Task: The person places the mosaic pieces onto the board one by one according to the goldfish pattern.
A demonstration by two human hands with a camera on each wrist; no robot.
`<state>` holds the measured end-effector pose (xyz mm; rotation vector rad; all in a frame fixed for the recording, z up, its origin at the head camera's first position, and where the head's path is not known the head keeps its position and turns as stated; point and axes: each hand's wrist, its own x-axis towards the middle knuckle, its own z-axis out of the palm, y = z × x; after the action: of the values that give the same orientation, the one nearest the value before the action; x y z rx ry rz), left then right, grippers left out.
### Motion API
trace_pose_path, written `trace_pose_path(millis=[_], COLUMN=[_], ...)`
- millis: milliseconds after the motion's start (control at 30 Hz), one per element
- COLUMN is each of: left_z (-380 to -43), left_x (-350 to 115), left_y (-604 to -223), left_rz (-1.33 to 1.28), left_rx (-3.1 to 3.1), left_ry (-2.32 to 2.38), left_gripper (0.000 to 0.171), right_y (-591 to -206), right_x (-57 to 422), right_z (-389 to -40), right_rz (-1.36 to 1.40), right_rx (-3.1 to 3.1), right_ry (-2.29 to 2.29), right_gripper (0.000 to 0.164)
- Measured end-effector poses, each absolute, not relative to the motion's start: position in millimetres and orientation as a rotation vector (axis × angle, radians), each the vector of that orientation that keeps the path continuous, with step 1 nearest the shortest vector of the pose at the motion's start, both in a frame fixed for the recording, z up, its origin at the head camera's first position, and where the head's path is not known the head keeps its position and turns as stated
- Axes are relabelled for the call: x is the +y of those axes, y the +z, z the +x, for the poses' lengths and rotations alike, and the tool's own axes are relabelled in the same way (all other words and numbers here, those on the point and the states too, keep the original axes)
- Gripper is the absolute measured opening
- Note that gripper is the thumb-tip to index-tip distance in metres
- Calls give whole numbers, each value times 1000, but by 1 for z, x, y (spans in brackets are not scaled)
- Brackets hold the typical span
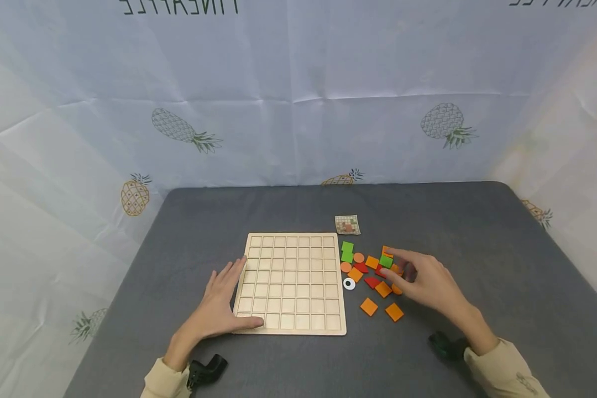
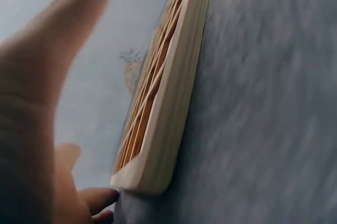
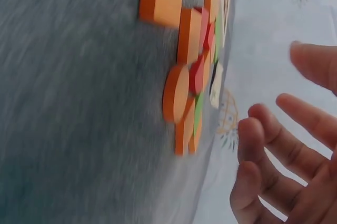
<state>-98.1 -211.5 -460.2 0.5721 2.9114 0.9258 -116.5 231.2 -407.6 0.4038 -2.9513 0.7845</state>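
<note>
A pale wooden grid board [image 1: 292, 284] lies flat on the table, its cells bare. My left hand [image 1: 219, 304] rests at the board's left side, fingers extended along the edge and thumb over the near left corner. In the left wrist view, fingertips [image 2: 100, 198] are by a corner of the board [image 2: 163, 124]. Right of the board, my right hand [image 1: 428, 279] hovers over loose pieces, thumb and index finger spread on either side of a green square piece [image 1: 386, 261]. The right wrist view shows its loosely bent fingers [image 3: 284, 142] holding nothing, apart from the pieces.
Several orange squares [image 1: 368, 307], red pieces [image 1: 372, 282], orange discs [image 1: 345, 267], green squares [image 1: 347, 256] and a white ring with a dark centre [image 1: 349, 283] lie beside the board. A small patterned card [image 1: 347, 225] is behind them. A pineapple-print cloth [image 1: 298, 138] hangs behind the grey table [image 1: 477, 232].
</note>
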Motion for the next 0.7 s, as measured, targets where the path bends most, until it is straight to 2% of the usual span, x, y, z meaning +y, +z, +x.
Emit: trace_pose_path(millis=[300, 700], left_z=[-94, -87], left_x=[-209, -199], left_y=[-464, -468], left_rz=[647, 580], left_rx=[2902, 2998], left_ry=[737, 546], left_gripper=[146, 137], right_y=[-415, -420], right_x=[203, 183], right_z=[-127, -139], right_rz=[497, 559], right_rx=[-2947, -2962], right_ry=[904, 917], right_gripper=[40, 38])
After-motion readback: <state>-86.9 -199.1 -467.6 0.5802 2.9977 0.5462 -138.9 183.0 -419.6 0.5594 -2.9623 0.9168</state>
